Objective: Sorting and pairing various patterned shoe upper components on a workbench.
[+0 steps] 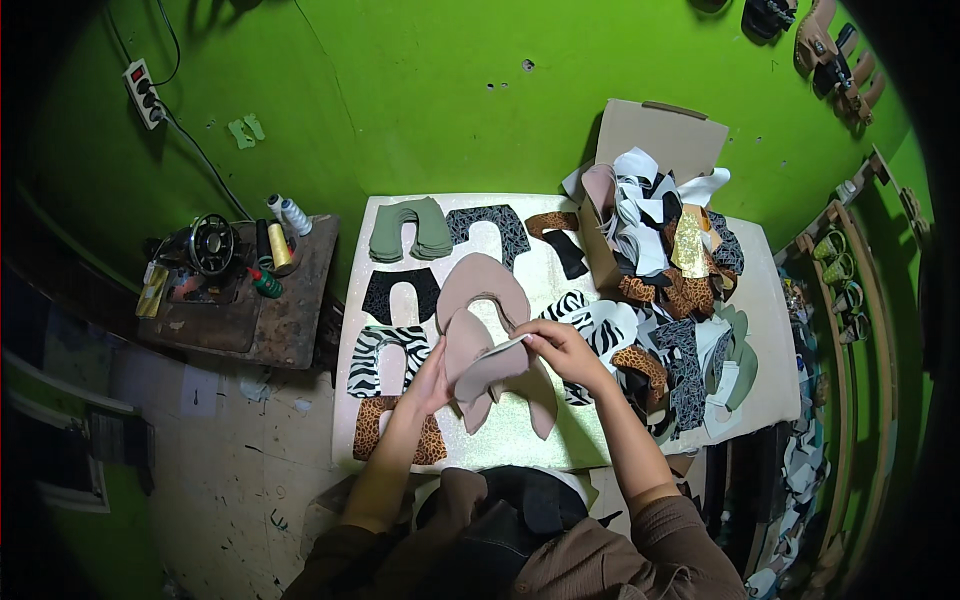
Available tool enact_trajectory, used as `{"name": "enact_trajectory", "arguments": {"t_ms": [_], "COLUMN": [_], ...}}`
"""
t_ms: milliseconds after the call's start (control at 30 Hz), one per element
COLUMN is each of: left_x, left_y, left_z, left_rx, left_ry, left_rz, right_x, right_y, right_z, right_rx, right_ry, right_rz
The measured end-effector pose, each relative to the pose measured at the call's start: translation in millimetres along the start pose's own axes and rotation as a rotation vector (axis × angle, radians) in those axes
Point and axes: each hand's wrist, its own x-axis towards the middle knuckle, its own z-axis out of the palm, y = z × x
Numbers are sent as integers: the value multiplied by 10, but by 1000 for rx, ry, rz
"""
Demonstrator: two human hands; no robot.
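Above the near middle of the table, my left hand [431,381] grips pink U-shaped cut pieces [470,345] from the left side. My right hand [562,352] pinches the upper right edge of a piece, folding it back so its pale underside shows. Behind them lies another pink U-shaped piece [480,280], partly covered by the held ones. To the left lie zebra-print pieces [368,365], leopard-print pieces [428,444] and black patterned pieces [383,300]. A neat stack of green U-shaped pieces [392,238] sits at the far left.
At the right, a cardboard box [650,130] overflows with mixed cut pieces, and a loose heap [690,365] spreads before it. A sewing machine [210,250] and thread cones [295,217] stand on a wooden table at the left. Sandals [840,65] hang on the green wall.
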Motion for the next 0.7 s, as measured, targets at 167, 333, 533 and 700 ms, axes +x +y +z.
{"name": "enact_trajectory", "arguments": {"t_ms": [167,333,533,700], "left_x": [25,-12,60,6], "left_y": [36,8,-88,-77], "left_z": [-18,161,81,131], "left_rx": [-6,140,70,90], "left_ry": [-51,-35,-194,-208], "left_rz": [71,32,49,56], "right_x": [7,100,188,205], "right_y": [-148,5,211,289], "right_z": [11,88,114,112], "right_rx": [-100,-99,0,3], "right_ry": [-83,-82,112,155], "right_rz": [-120,-22,57,59]}}
